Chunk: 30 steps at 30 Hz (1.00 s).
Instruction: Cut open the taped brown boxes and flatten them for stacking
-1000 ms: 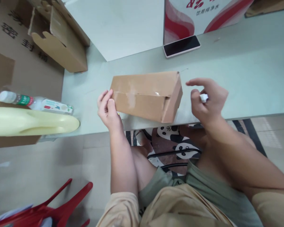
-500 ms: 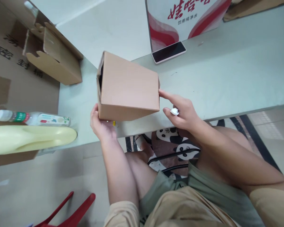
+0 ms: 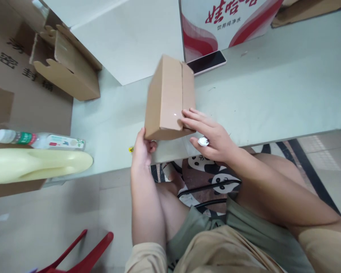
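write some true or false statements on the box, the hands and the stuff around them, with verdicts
1. The left hand and the right hand both touch the cardboard box between them. True.
2. The right hand has nothing in it. False: it holds a small white object.
3. The drinking-water carton stands just beyond the smartphone. True.
4. The box between the hands hides all of the smartphone. False: it covers only one end.
5. The plastic bottle has a white cap. True.
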Each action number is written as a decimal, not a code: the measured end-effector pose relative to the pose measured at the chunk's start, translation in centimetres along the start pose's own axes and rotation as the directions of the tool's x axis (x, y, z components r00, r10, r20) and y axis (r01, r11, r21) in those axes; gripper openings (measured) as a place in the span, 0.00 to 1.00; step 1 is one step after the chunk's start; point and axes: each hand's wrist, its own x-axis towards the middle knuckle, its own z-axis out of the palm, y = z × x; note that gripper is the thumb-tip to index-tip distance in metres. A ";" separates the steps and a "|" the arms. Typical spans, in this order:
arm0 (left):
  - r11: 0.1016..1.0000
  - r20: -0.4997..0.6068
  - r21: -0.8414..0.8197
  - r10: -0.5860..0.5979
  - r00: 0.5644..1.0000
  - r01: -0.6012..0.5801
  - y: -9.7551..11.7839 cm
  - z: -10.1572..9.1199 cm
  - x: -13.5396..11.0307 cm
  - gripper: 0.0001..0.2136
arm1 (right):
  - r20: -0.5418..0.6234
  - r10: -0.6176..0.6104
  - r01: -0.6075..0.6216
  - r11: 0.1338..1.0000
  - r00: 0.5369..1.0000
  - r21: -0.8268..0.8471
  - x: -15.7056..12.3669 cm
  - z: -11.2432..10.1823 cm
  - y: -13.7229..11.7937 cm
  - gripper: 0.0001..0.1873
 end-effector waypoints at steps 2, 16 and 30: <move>0.998 0.017 0.061 -0.021 1.000 0.020 -0.3 0.3 -0.1 0.19 | 0.001 0.021 -0.021 1.000 1.000 0.011 0.1 -0.2 -0.1 0.26; 0.848 0.245 0.505 0.037 0.969 -0.160 -1.6 0.7 -0.7 0.15 | -0.118 -0.054 0.056 0.998 0.992 0.015 0.8 -1.0 -0.8 0.17; 0.262 0.430 0.320 0.816 0.386 -0.911 -1.0 1.7 -2.4 0.20 | -0.007 -0.132 0.132 0.990 0.991 -0.047 0.5 0.6 -1.1 0.18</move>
